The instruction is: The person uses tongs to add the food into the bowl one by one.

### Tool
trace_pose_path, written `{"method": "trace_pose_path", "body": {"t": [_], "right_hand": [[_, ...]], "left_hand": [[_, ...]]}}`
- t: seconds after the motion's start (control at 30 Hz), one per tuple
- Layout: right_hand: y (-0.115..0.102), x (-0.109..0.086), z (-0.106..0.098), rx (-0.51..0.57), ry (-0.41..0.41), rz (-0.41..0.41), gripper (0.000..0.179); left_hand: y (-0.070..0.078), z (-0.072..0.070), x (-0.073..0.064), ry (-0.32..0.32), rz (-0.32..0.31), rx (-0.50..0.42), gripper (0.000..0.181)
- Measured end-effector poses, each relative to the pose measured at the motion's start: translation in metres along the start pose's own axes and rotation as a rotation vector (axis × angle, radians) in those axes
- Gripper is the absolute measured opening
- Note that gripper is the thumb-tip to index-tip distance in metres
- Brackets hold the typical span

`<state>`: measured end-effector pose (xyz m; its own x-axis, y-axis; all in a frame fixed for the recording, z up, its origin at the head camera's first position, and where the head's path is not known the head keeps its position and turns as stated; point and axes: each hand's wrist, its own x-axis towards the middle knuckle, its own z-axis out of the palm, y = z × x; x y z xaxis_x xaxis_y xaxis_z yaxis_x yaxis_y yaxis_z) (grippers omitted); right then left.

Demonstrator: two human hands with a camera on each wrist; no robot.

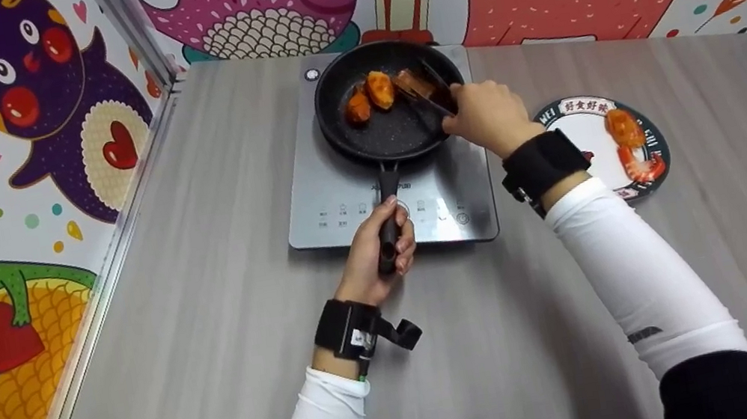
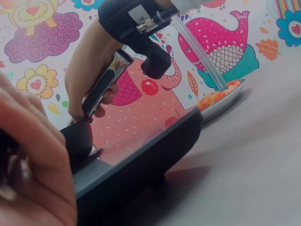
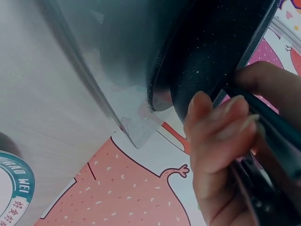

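Observation:
My left hand (image 1: 380, 250) grips the black handle (image 1: 389, 180) of a frying pan (image 1: 391, 134), which stands on a flat induction cooktop (image 1: 312, 204). In my right hand (image 1: 491, 115) is a pair of tongs (image 2: 106, 84) with black and silver arms, held over the pan's right side. The tongs' ends reach down inside the pan, around a brownish piece (image 1: 415, 85); I cannot tell whether they pinch it. Two orange-brown food pieces (image 1: 381, 90) lie left of the tongs. The right wrist view shows curled fingers (image 3: 218, 136) around the tongs beside the pan's wall.
Right of the cooktop, a round plate (image 1: 596, 153) with a dark patterned rim holds an orange-brown food piece (image 1: 624, 128) and a shrimp (image 1: 639, 166). Panels painted with cartoon animals border the grey table (image 1: 201, 268) at the back and left.

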<state>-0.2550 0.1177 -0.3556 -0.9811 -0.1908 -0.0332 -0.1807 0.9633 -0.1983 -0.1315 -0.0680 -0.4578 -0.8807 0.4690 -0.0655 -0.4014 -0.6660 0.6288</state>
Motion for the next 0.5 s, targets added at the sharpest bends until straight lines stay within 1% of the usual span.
{"method": "trace_pose_path", "body": {"t": [0.17, 0.33, 0.5], "right_hand": [[0.001, -0.004, 0.000, 0.007, 0.003, -0.010, 0.038], [0.006, -0.009, 0.004, 0.022, 0.021, -0.008, 0.047], [0.013, -0.017, 0.009, 0.036, 0.077, -0.031, 0.051]], "left_hand": [[0.000, -0.001, 0.000, -0.014, 0.006, -0.003, 0.029], [0.000, 0.000, 0.000, -0.018, -0.003, -0.021, 0.030], [0.001, -0.001, 0.000, 0.003, -0.005, -0.011, 0.030]]}}
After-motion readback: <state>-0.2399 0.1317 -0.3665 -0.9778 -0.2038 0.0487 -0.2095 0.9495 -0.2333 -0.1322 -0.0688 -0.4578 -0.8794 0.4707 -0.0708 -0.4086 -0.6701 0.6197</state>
